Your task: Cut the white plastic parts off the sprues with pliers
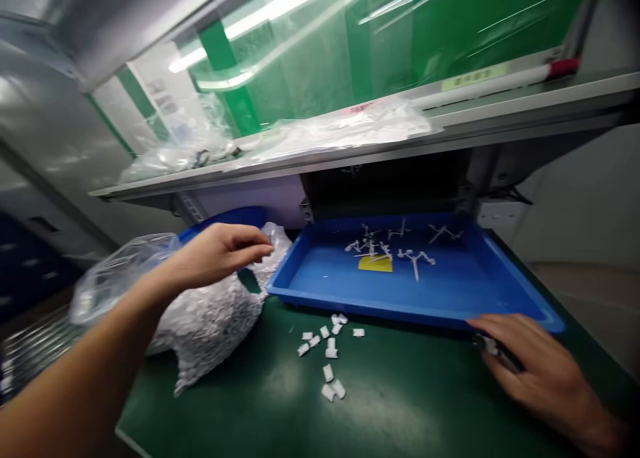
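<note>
My left hand (227, 251) hovers above a clear bag full of small white pieces (215, 318), left of the blue tray (325, 301). Its thumb and fingers are pinched together; anything between them is too small to make out. At the tray's front right corner, my right hand (535, 371) is closed around a small dark hand tool with a metal part (493, 347), mostly hidden by the fingers. Several small white plastic pieces (328, 373) lie scattered on the green table between my hands. Inside the tray are several thin white branched plastic sprues (415, 261).
A yellow label (376, 264) marks the tray floor. Above runs a shelf (340, 157) bearing clear plastic bags (340, 128) and a white tube with a red end (500, 81). A second blue container (240, 216) stands behind the bag. A wall socket (500, 215) is at right.
</note>
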Demonstrator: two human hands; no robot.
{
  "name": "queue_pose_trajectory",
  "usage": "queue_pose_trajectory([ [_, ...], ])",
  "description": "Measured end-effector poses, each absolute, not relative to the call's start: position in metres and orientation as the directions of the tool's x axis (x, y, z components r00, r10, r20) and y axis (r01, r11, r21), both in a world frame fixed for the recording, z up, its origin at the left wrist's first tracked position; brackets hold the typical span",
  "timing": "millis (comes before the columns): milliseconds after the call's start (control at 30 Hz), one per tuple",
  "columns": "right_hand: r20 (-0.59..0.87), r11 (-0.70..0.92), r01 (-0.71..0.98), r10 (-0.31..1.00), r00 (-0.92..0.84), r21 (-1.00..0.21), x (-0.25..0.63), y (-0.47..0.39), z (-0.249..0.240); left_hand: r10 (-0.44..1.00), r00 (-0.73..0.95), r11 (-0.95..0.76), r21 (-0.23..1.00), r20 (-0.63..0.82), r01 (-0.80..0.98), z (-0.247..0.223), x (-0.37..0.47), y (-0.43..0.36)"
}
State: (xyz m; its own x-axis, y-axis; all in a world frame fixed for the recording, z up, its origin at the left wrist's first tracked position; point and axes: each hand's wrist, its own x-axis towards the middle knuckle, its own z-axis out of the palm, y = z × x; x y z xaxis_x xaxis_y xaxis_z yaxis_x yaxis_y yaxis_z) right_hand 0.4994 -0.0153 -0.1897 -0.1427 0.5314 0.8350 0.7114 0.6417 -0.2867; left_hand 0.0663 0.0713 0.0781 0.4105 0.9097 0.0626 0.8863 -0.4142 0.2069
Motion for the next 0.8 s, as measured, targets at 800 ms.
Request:
queue_pose_trajectory([
  [800, 0.775, 0.693, 0.687, 0.550, -0.310, -0.217, 0.492, -0.027, -0.179, 0.848, 0.499, 0.161, 0.984, -0.178, 0.077, -0.093, 0.168, 0.093],
])
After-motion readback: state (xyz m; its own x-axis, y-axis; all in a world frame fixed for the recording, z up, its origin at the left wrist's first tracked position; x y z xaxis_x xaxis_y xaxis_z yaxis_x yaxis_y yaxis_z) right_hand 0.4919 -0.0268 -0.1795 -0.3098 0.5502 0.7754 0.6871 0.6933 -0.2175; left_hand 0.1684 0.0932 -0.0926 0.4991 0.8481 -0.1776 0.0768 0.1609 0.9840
